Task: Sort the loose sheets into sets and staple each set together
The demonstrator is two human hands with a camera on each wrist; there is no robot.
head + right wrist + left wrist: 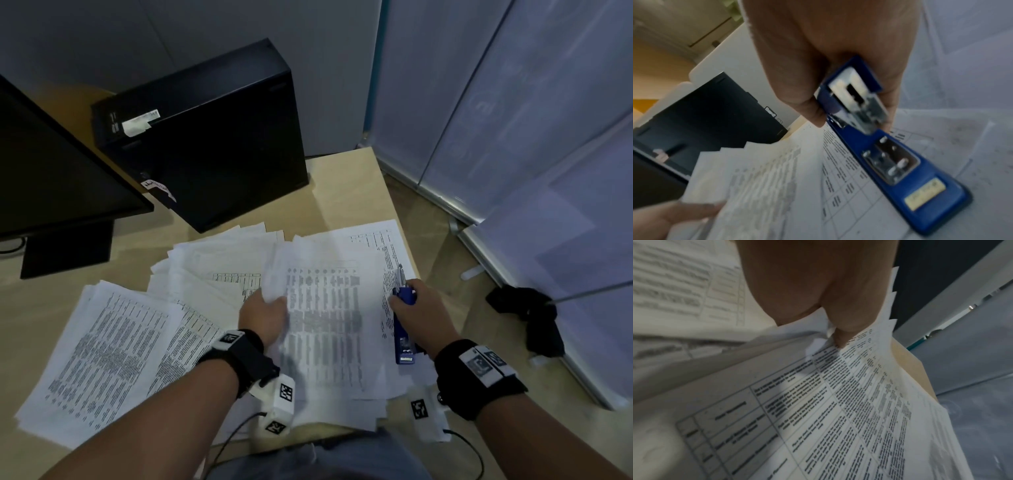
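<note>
Printed sheets lie fanned over the desk. My left hand (265,310) pinches the left edge of a lifted set of table-printed sheets (322,315), thumb over the paper (840,337). My right hand (416,308) grips the top of a blue stapler (404,334), whose base (906,183) rests on the sheets at the right of the pile. Its metal arm (857,100) is raised off the base, jaw gaping. A separate stack of text sheets (102,349) lies at the left. A pen (400,274) pokes out past my right hand.
A black computer tower (205,137) stands behind the papers, and a black monitor (58,178) at the far left. The desk's right edge (394,205) runs close to the sheets. Glass partitions (513,120) and a dark object on the floor (534,315) are to the right.
</note>
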